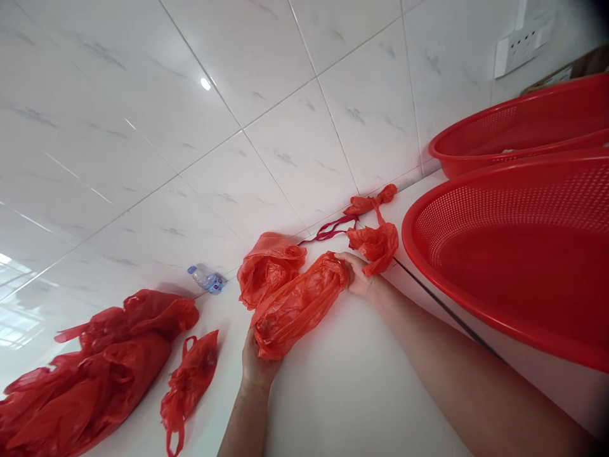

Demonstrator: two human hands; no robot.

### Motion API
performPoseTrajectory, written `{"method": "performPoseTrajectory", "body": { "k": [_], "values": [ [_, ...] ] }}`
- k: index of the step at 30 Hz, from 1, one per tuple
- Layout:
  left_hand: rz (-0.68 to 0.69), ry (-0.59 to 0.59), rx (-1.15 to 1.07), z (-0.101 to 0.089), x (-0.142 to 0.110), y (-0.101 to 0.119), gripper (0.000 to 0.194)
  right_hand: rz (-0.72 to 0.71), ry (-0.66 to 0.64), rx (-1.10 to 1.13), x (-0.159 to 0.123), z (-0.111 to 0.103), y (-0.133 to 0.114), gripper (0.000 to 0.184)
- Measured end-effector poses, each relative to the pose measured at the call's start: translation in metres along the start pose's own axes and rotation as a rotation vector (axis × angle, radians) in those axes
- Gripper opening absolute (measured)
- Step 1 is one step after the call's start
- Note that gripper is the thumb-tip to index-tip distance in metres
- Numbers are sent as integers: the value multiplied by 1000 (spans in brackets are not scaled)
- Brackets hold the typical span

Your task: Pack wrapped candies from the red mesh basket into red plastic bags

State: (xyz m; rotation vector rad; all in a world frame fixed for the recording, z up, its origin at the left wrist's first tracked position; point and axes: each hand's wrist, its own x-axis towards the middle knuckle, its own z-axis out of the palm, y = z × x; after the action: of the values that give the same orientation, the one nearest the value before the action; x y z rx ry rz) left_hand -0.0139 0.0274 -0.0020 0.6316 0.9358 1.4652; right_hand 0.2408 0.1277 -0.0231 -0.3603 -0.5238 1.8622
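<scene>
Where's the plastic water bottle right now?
In the head view, the water bottle is left of centre, by the tiled wall, between the large red bag heap and the held red bag.

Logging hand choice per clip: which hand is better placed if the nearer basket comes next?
Probably the right hand: it holds the bag's end nearer the basket, while the left hand holds the far end.
</scene>
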Motion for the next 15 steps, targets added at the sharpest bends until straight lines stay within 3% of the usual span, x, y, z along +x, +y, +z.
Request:
{"method": "performPoseTrajectory", "body": {
  "k": [5, 10, 13, 15],
  "values": [
    [-41, 43, -96, -2, 0, 2, 16, -126, 115, -82, 0, 7, 5, 20],
    [-80, 73, -235, -6, 3, 2, 13, -229, 209, -440, -5, 19, 24, 37],
    [-110, 68, -270, -4, 0, 5, 13, -507, 438, -981, -13, 22, 32, 47],
    [-118, 67, -273, -4, -2, 7, 14, -800, 483, -1336, -20, 27, 40, 48]
  ]
}}
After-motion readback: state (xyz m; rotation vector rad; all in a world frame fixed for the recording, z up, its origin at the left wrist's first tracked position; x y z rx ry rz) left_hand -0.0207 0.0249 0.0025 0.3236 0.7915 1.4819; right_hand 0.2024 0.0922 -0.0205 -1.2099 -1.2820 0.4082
